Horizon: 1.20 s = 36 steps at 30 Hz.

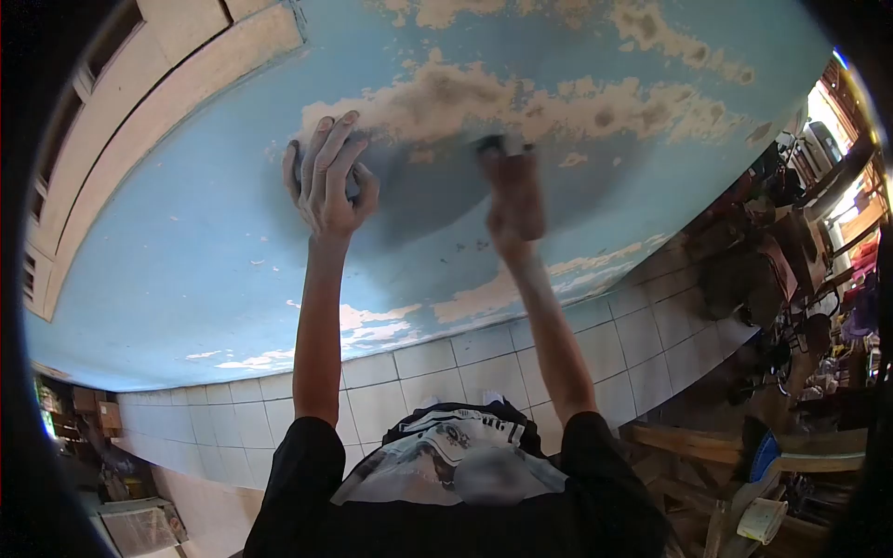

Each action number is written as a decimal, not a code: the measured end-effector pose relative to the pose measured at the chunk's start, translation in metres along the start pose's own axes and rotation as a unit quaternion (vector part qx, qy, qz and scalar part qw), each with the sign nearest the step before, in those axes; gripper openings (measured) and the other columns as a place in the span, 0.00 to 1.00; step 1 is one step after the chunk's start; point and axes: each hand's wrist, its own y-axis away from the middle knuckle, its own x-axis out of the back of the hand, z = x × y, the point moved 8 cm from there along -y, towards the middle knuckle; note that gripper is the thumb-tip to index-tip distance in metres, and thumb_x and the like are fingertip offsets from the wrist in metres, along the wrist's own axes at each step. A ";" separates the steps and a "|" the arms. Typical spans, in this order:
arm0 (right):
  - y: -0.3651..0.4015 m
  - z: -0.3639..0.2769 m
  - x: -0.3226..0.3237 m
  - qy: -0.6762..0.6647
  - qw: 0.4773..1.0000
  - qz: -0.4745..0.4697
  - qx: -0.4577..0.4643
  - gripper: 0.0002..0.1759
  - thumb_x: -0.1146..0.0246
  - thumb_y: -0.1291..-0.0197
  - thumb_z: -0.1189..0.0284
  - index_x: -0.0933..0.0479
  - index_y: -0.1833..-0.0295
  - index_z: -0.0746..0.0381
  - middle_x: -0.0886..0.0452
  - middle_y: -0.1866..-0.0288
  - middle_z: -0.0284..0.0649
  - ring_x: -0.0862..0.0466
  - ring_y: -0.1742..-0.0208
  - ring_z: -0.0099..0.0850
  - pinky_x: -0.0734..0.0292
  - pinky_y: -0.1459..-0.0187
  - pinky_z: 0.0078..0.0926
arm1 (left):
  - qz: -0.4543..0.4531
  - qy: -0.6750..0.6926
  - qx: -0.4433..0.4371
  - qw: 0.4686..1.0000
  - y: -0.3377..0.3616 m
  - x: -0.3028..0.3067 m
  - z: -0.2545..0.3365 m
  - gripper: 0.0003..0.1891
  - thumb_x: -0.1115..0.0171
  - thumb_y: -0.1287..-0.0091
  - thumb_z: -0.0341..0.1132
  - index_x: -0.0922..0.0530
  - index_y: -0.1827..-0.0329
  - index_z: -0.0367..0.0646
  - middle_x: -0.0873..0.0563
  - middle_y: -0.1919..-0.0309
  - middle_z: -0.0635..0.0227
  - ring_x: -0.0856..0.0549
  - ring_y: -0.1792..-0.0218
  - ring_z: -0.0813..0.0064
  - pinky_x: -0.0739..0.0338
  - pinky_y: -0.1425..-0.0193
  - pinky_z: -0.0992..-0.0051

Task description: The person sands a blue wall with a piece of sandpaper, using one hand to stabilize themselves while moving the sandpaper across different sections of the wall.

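Bare, pale patches of peeled paint run across the blue wall (233, 214). On the left, my left hand (329, 177) is against the wall with its fingers apart and slightly bent, just below a large peeled patch (437, 98). Dust whitens its fingers. Further right, my right hand (517, 200) is blurred by motion and wrapped round a dark tool (502, 146), whose exact shape cannot be made out. The tool's end is at the wall, below the peeled band. Both arms reach upward from the black shirt.
White shutters (149, 84) frame the upper left. A tiled floor (474, 377) runs below the wall. At the right are cluttered items, a wooden frame (688, 440) and a blue brush (764, 454). A box-like object (139, 528) is at the lower left.
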 end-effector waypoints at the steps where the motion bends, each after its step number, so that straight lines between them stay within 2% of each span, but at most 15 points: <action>1: -0.006 -0.009 0.011 -0.061 0.998 0.007 0.028 0.28 0.44 0.40 0.76 0.40 0.34 0.68 0.36 0.33 0.50 0.32 0.34 0.39 0.34 0.38 0.35 | 0.003 0.003 0.000 1.000 0.000 0.000 0.000 0.17 0.46 0.52 0.24 0.24 0.59 0.54 0.18 0.49 0.78 0.22 0.43 0.75 0.43 0.32 0.65; 2: -0.013 -0.010 0.017 0.167 0.983 -0.076 0.024 0.32 0.47 0.44 0.82 0.44 0.31 0.63 0.38 0.32 0.48 0.37 0.31 0.37 0.42 0.33 0.33 | 0.005 -0.002 0.000 1.000 -0.001 0.000 -0.001 0.17 0.46 0.52 0.24 0.24 0.59 0.54 0.18 0.49 0.78 0.22 0.43 0.75 0.43 0.32 0.65; 3: -0.015 -0.004 0.022 0.386 0.909 -0.154 0.017 0.39 0.49 0.47 0.88 0.47 0.28 0.58 0.39 0.30 0.45 0.42 0.28 0.34 0.49 0.28 0.31 | 0.002 -0.011 -0.005 1.000 -0.001 0.000 0.000 0.18 0.46 0.52 0.24 0.23 0.59 0.54 0.18 0.49 0.78 0.22 0.43 0.75 0.42 0.33 0.64; 9: -0.052 -0.053 0.018 0.502 0.780 -0.331 0.174 0.32 0.39 0.46 0.74 0.36 0.34 0.54 0.30 0.35 0.35 0.29 0.36 0.29 0.44 0.30 0.35 | -0.021 -0.015 -0.035 0.999 0.003 -0.010 0.011 0.21 0.48 0.51 0.24 0.23 0.52 0.51 0.20 0.46 0.74 0.25 0.41 0.71 0.46 0.31 0.61; 11: -0.057 -0.069 0.012 0.446 0.815 -0.306 0.208 0.31 0.36 0.48 0.72 0.33 0.36 0.53 0.29 0.36 0.33 0.27 0.37 0.29 0.41 0.31 0.35 | -0.020 -0.020 -0.037 0.999 0.004 -0.010 0.022 0.23 0.48 0.52 0.24 0.23 0.51 0.51 0.21 0.45 0.74 0.25 0.40 0.71 0.45 0.31 0.60; 14: -0.061 -0.070 0.014 0.474 0.778 -0.337 0.240 0.28 0.36 0.46 0.74 0.31 0.38 0.57 0.25 0.40 0.33 0.23 0.41 0.28 0.37 0.34 0.37 | -0.036 -0.009 -0.029 0.999 0.009 -0.017 0.033 0.25 0.47 0.53 0.25 0.22 0.49 0.50 0.22 0.43 0.73 0.26 0.39 0.70 0.48 0.29 0.60; 16: -0.057 -0.058 0.012 0.587 0.674 -0.372 0.250 0.26 0.36 0.47 0.77 0.29 0.40 0.58 0.23 0.42 0.32 0.22 0.43 0.29 0.33 0.37 0.36 | -0.036 -0.042 0.004 0.998 0.009 -0.026 0.033 0.25 0.48 0.53 0.26 0.22 0.48 0.50 0.22 0.43 0.72 0.26 0.39 0.69 0.48 0.30 0.60; 17: -0.053 -0.055 0.013 0.584 0.675 -0.377 0.247 0.26 0.36 0.47 0.77 0.29 0.40 0.58 0.23 0.42 0.32 0.22 0.43 0.29 0.33 0.37 0.36 | -0.038 -0.060 0.033 0.997 0.012 -0.030 0.034 0.24 0.49 0.52 0.26 0.22 0.48 0.50 0.22 0.43 0.72 0.27 0.38 0.69 0.49 0.30 0.60; 19: -0.064 -0.053 0.014 0.433 0.811 -0.345 0.187 0.31 0.35 0.51 0.72 0.31 0.38 0.58 0.25 0.41 0.35 0.23 0.43 0.27 0.33 0.36 0.33 | -0.031 -0.071 0.028 0.997 0.013 -0.034 0.036 0.24 0.50 0.50 0.27 0.23 0.47 0.49 0.22 0.42 0.71 0.27 0.38 0.68 0.49 0.30 0.60; 20: -0.064 -0.054 0.019 0.429 0.813 -0.348 0.186 0.31 0.35 0.51 0.72 0.31 0.38 0.58 0.25 0.41 0.35 0.23 0.43 0.27 0.33 0.36 0.33 | -0.034 -0.073 0.029 0.996 0.014 -0.034 0.035 0.24 0.51 0.50 0.28 0.23 0.46 0.49 0.22 0.42 0.71 0.27 0.38 0.68 0.49 0.30 0.60; 22: -0.062 -0.064 0.019 0.488 0.740 -0.371 0.277 0.30 0.36 0.51 0.73 0.31 0.38 0.60 0.25 0.41 0.36 0.23 0.42 0.28 0.33 0.35 0.31 | -0.035 -0.090 0.036 0.995 0.015 -0.030 0.030 0.25 0.51 0.49 0.28 0.23 0.45 0.48 0.22 0.42 0.70 0.28 0.37 0.68 0.49 0.30 0.60; 25: -0.066 -0.063 0.004 0.415 0.805 -0.366 0.215 0.26 0.35 0.51 0.77 0.27 0.43 0.60 0.22 0.44 0.39 0.21 0.45 0.30 0.29 0.40 0.32 | -0.019 -0.103 0.050 0.993 0.013 -0.030 0.036 0.25 0.52 0.50 0.30 0.22 0.46 0.53 0.21 0.43 0.75 0.25 0.40 0.73 0.43 0.32 0.61; 31: -0.062 -0.068 0.004 0.470 0.742 -0.369 0.302 0.24 0.34 0.52 0.77 0.25 0.45 0.62 0.21 0.46 0.39 0.20 0.46 0.30 0.29 0.40 0.30 | -0.021 -0.114 0.043 0.992 0.013 -0.029 0.033 0.24 0.53 0.49 0.31 0.20 0.48 0.53 0.20 0.44 0.74 0.24 0.40 0.72 0.44 0.32 0.61; 34: -0.057 -0.056 -0.002 0.446 0.779 -0.379 0.227 0.25 0.38 0.49 0.74 0.28 0.42 0.61 0.25 0.40 0.36 0.24 0.42 0.27 0.33 0.34 0.29 | -0.008 -0.105 0.044 0.993 0.012 -0.029 0.035 0.23 0.54 0.46 0.32 0.20 0.48 0.53 0.20 0.44 0.73 0.25 0.40 0.71 0.45 0.32 0.61; 36: -0.063 -0.068 0.010 0.449 0.774 -0.371 0.249 0.25 0.35 0.50 0.75 0.26 0.44 0.62 0.22 0.44 0.38 0.21 0.45 0.28 0.31 0.37 0.30 | -0.011 -0.103 0.039 0.994 0.015 -0.029 0.036 0.22 0.54 0.45 0.32 0.20 0.48 0.52 0.20 0.45 0.73 0.25 0.40 0.71 0.46 0.32 0.61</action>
